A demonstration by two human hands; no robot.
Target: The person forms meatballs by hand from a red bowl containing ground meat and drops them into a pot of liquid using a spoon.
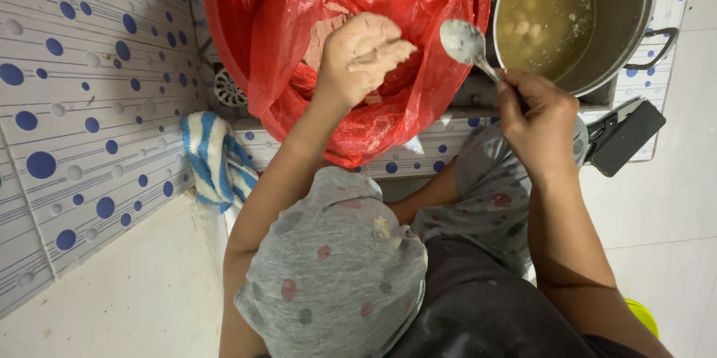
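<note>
Squatting at the bottom of the frame, I note my knees in grey spotted cloth (336, 268) nearest the camera, with both arms reaching up the frame from them.

Right hand (539, 123), right of centre: fingers closed tight round the handle of a metal spoon (464, 43). The spoon's bowl points up and to the left, smeared with pale paste, and sits just off the rim of the steel pot (635, 22), between pot and red bag.

Left hand (362, 55), upper centre: coated in pinkish-brown dough (373, 44), fingers curled in a loose fist around a lump of it. The hand is held over the mouth of the red plastic bag (403, 0), near the spoon bowl but not touching it.

Containers, further up the frame:
- Red bag lines a red tub (224, 22); more of the same dough shows inside the bag (325, 37), behind the left hand.
- Steel pot, upper right, holds cloudy yellowish liquid (538, 7) with pale round pieces floating in it and foam at the edge.

Surroundings: a blue-and-white striped cloth (216, 160) hangs at the ledge below the tub; a black folding object (624, 134) lies below the pot at right; dotted white tiles (82, 104) cover the left wall.
</note>
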